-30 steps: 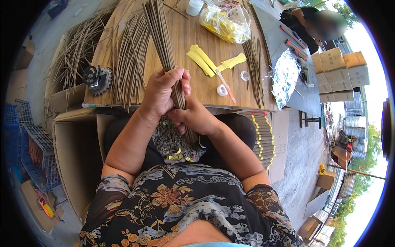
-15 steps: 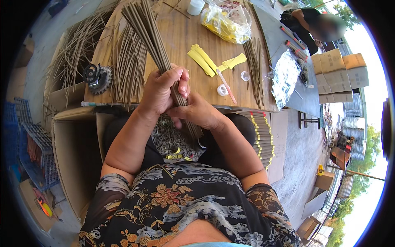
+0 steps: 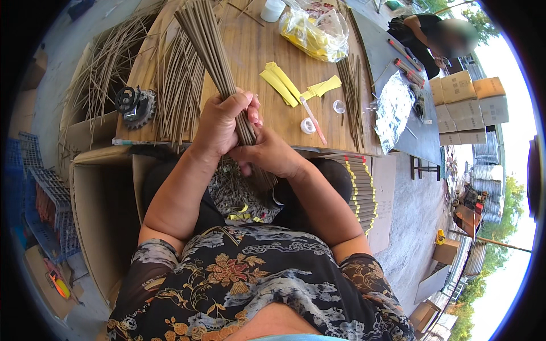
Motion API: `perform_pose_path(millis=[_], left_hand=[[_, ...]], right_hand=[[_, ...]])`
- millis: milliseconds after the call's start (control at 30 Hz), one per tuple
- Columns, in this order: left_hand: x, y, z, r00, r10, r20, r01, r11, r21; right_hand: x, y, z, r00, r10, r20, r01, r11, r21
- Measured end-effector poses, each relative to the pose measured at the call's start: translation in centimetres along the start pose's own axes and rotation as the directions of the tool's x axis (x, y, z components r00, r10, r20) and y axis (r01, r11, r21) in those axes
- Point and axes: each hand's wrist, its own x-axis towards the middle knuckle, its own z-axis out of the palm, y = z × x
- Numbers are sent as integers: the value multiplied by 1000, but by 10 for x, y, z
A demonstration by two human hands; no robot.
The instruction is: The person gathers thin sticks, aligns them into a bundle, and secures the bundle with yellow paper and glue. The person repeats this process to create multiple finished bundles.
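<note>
Centre of frame: left hand [image 3: 223,122] wrapped around a thick bundle of thin brown sticks [image 3: 213,51], fingers curled tight about it. The bundle fans up toward the upper middle of the frame, tilted left. Right hand [image 3: 270,153] just below and right of the left hand, touching it, closed around the bundle's lower part; the stick ends poke out beneath, above the lap.

Wooden table [image 3: 284,122] fills the upper middle. Loose sticks [image 3: 176,91] lie spread on it left of the bundle; a smaller row of sticks [image 3: 352,96] lies right of centre.

Packages and labels:
- Yellow paper strips [image 3: 281,82], flat and oblong, on the table just right of the hands.
- Clear plastic bag with yellow contents [image 3: 315,31], crumpled, top centre.
- White round container [image 3: 273,8] at the top edge, left of the bag.
- Two small round clear lids [image 3: 307,125] near the table's front edge, with a thin pink-tipped stick between them.
- Silvery foil wrapper [image 3: 392,108], upper right, on a grey surface.
- Stacked brown cardboard boxes [image 3: 466,102], far upper right.
- Finished stick bundles with yellow and red bands [image 3: 361,187], stacked right of the lap.
- Open cardboard box [image 3: 99,216], left of the person.
- Blue plastic crate [image 3: 34,187], far left edge.

Black gear-shaped tool [image 3: 135,106] at the table's left corner. Another person [image 3: 432,34], upper right.
</note>
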Motion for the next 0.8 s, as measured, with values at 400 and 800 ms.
perform_pose_path(millis=[400,800], left_hand=[[6,-11,-9,976,64,-208,-31,987,160],[9,-2,-12,990,-77,-122,81,996,33]], right_hand=[[6,19,15,942,-190,-275,98,944,-316],[-11,-1,-2,991,-4,131,-43,935,353]])
